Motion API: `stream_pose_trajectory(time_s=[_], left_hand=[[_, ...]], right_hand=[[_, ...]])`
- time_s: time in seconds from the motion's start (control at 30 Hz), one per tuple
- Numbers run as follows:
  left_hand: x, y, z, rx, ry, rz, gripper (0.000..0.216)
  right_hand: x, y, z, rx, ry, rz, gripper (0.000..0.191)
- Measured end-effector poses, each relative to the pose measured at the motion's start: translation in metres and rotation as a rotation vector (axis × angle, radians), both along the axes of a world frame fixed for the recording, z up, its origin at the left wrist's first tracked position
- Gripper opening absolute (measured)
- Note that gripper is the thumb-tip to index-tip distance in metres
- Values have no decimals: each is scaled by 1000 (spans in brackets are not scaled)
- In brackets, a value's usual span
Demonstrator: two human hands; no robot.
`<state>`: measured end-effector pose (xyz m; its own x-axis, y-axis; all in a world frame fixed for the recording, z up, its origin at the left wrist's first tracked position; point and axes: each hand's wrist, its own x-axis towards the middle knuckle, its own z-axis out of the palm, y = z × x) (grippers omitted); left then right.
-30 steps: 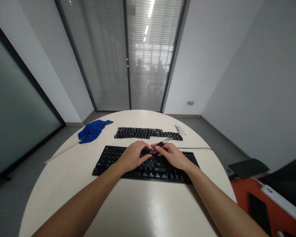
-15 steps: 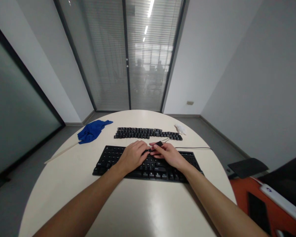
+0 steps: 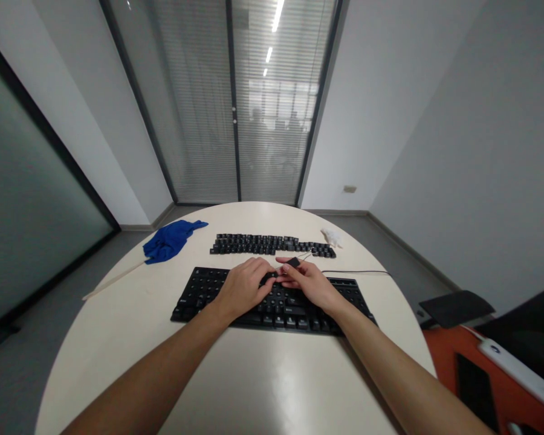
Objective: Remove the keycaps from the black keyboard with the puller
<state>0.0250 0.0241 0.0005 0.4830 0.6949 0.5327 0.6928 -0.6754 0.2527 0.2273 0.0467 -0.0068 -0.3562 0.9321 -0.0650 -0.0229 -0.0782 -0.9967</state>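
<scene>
While the keyboard lies flat, the right hand pinches a black tool over its far edge between thumb and fingers; the left hand, over the keyboard's middle, has thumb and fingertips nearly together, though whether they grip anything cannot be told. The tool should be light and stiff, best held by its dark block. The caps beyond the keyboard look small and slick, best taken by opposite sides.

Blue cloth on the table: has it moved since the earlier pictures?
No. Judged against the table, the blue cloth lies in the same spot near its left rim, with no visible shift.
</scene>
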Motion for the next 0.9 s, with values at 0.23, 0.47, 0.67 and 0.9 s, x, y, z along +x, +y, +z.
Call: stream_pose_trajectory(time_s=[0.23,0.47,0.67,0.9], left_hand=[[0,0,1,28,14,2,10],[-1,1,-3,60,0,12,12],[0,2,-5,72,-14,35,12],[0,1,-1,69,-8,29,11]], right_hand=[[2,0,0,-38,-33,5,35],[-1,-3,6,-52,-25,-17,33],[-1,-2,2,-49,18,-21,33],[-3,-2,-1,-61,42,-26,34]])
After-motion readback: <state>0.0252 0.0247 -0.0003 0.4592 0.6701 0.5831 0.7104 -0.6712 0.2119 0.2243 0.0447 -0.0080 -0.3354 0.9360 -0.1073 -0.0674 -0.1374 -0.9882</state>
